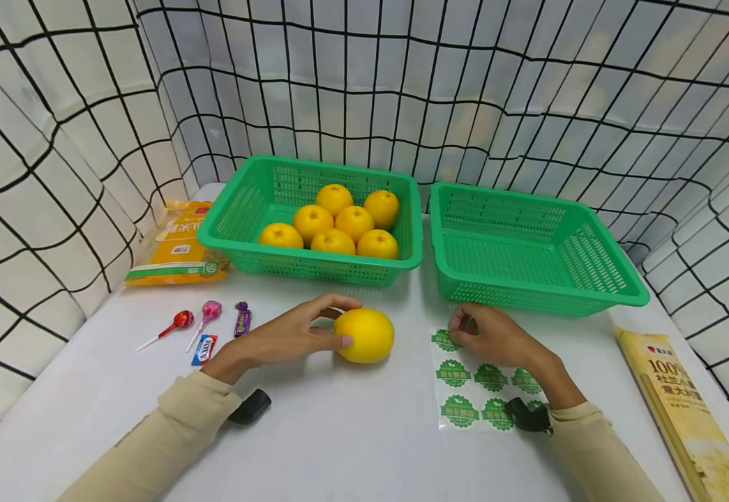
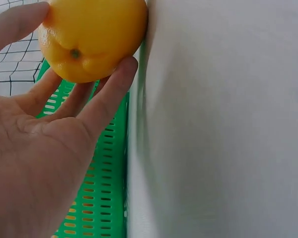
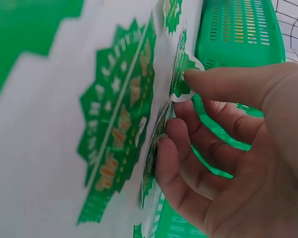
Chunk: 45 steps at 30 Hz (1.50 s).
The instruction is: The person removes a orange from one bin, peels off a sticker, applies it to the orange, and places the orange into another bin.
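Observation:
On the white table, my left hand (image 1: 295, 335) holds an orange (image 1: 369, 336), thumb on the near side and fingers at the back. The left wrist view shows the small stem end of the orange (image 2: 84, 39), with fingertips around its skin. To the right, my right hand (image 1: 496, 336) is over the far edge of a clear sheet (image 1: 472, 390) of round green stickers. Up close, its thumb and fingers pinch one green sticker (image 3: 181, 79), whose white edge is lifted from the sheet. Other fingertips touch the sheet beside it.
A green basket (image 1: 314, 262) with several oranges stands at the back left; a second green basket (image 1: 527, 296) stands right of it. Lollipops (image 1: 182, 319), wrapped candies (image 1: 242, 319) and a yellow bag (image 1: 178, 244) are left. A pasta pack (image 1: 684, 411) lies right. Black netting surrounds the table.

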### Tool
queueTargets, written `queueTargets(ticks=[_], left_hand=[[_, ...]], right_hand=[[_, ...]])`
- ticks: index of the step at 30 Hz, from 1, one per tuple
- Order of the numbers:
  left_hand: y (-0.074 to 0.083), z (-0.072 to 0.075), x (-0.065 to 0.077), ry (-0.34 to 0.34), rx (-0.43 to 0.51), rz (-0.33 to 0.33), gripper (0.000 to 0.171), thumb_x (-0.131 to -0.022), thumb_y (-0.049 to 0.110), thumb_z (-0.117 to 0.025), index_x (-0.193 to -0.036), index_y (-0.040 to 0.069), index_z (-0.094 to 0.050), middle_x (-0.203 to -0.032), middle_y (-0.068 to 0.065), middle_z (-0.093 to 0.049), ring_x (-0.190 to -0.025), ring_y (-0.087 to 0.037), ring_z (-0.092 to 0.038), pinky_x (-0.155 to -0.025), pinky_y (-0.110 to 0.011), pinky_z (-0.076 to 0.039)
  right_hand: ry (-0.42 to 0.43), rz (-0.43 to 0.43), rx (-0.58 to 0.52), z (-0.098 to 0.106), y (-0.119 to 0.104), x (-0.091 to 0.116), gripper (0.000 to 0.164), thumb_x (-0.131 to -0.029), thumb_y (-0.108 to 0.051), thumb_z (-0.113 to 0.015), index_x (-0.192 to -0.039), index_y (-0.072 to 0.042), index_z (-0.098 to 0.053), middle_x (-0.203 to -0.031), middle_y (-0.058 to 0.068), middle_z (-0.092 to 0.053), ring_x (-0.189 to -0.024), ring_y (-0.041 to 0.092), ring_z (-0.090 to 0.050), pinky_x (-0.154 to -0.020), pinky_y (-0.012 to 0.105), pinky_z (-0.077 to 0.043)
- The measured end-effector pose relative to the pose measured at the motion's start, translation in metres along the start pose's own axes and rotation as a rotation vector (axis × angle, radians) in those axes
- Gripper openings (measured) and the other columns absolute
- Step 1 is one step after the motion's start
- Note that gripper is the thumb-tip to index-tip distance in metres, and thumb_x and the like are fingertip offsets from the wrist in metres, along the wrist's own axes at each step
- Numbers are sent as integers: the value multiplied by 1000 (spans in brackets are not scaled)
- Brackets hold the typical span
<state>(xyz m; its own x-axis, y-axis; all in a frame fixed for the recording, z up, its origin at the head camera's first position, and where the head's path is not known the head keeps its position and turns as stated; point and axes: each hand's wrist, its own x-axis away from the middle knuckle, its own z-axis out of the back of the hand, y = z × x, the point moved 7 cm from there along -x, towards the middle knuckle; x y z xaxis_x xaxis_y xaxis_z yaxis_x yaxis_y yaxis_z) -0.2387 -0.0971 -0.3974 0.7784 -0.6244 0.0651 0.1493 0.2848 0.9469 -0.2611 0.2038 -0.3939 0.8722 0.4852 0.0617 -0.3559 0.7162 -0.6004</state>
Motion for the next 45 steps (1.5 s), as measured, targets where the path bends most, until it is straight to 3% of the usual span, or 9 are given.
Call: queueTargets(ticks=[3, 14, 19, 23, 27, 35, 45], left_hand=[[-1, 2, 0, 4, 3, -14, 57, -102, 27, -74, -153, 16, -50, -157, -6, -49, -144, -34, -45, -117, -52, -46], [-1, 6, 0, 46, 49, -3, 58, -99, 29, -77, -148, 13, -51, -154, -7, -51, -141, -30, -51, -118, -53, -44], [1, 5, -2, 60, 57, -19, 57, -100, 28, -77, -148, 13, -52, -154, -7, -52, -141, -30, -52, -118, -53, -44], [-3, 1, -2, 58, 61, -22, 55, -100, 26, -77, -148, 13, -54, -153, -6, -53, -139, -30, -52, -116, -51, -47], [-7, -6, -2, 49, 67, -15, 55, -101, 28, -76, -149, 13, -53, -153, -6, -53, -140, -30, -52, -115, -50, -48], [-5, -2, -1, 65, 42, -9, 58, -100, 35, -77, -148, 15, -52, -153, -6, -53, -140, -29, -53, -114, -49, -48], [-6, -1, 0, 71, 40, -9, 56, -101, 34, -76, -148, 15, -53, -152, -5, -53, -140, -29, -53, -116, -51, -46]], right_hand=[[-5, 17, -29, 1, 0, 0, 5, -103, -9, -68, -104, -6, -64, -99, 3, -69, -91, 15, -67, -75, 28, -56], [-16, 36, -130, 11, -10, 4, 13, -112, -17, -53, -113, -4, -51, -113, 11, -64, -111, 28, -67, -81, 34, -56], [10, 104, -205, 7, -40, 2, 11, -111, -18, -59, -111, -8, -54, -111, 7, -64, -106, 25, -66, -84, 35, -58], [-6, 173, -258, -10, -71, -2, 9, -108, -17, -63, -110, -10, -58, -105, 4, -64, -98, 23, -65, -90, 37, -57], [8, 200, -316, -24, -89, -10, 8, -107, -15, -65, -110, -10, -59, -103, 3, -64, -93, 22, -64, -86, 33, -57], [89, 240, -404, -35, -101, -27, 9, -104, -9, -68, -109, -7, -62, -102, 6, -66, -90, 23, -63, -77, 28, -60], [207, 281, -290, -39, -104, -26, 17, -102, -13, -73, -111, -10, -59, -105, 2, -62, -88, 17, -60, -75, 27, -55]])
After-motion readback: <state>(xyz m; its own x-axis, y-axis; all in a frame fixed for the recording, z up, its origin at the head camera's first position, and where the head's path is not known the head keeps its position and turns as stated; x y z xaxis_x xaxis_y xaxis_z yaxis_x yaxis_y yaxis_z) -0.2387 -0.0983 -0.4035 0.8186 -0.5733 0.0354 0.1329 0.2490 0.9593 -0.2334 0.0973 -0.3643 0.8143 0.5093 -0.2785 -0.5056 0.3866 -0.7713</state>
